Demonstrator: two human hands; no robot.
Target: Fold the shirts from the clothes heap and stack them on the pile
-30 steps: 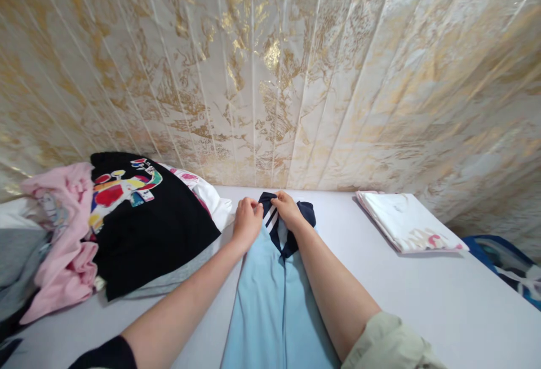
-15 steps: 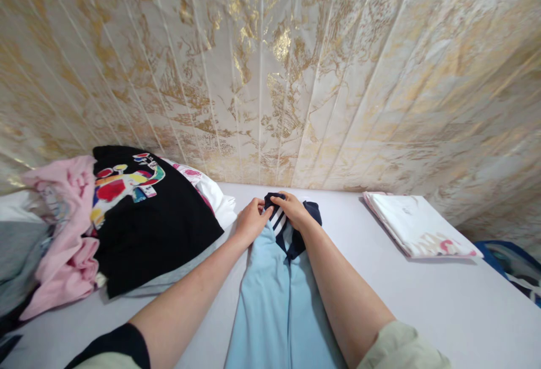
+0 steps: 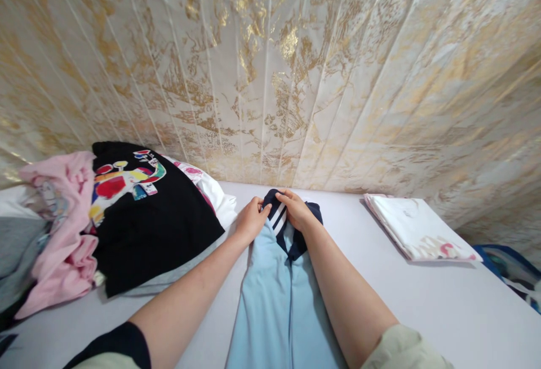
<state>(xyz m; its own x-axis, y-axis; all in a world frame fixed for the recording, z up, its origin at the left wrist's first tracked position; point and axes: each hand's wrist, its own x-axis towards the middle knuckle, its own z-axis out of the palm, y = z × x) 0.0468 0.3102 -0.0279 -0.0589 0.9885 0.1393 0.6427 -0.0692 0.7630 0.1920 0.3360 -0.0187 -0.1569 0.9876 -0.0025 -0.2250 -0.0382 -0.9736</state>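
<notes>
A light blue garment (image 3: 270, 296) with a navy collar (image 3: 280, 223) striped in white lies lengthwise in front of me, its collar end pointing at the wall. My left hand (image 3: 252, 219) pinches the left edge of the collar between thumb and fingers. On the collar's upper part, my right hand (image 3: 295, 208) grips the navy cloth with its thumb on top; its other fingers are partly hidden behind the fabric. Another piece of the navy collar shows to the right of my right wrist. The garment's near end runs out of view at the bottom.
To the left, a heap holds a black T-shirt (image 3: 147, 245) with a colourful print, a pink garment (image 3: 63, 234) and grey cloth (image 3: 21, 250). Folded white clothing (image 3: 422, 228) lies at the right. A blue-rimmed bag (image 3: 507, 267) sits beyond the table edge. A gold-patterned curtain (image 3: 270, 76) hangs behind.
My fingers have shifted slightly on the collar, and its navy edge with the white stripes now lies flatter and more exposed between my hands. The view has moved a little.
</notes>
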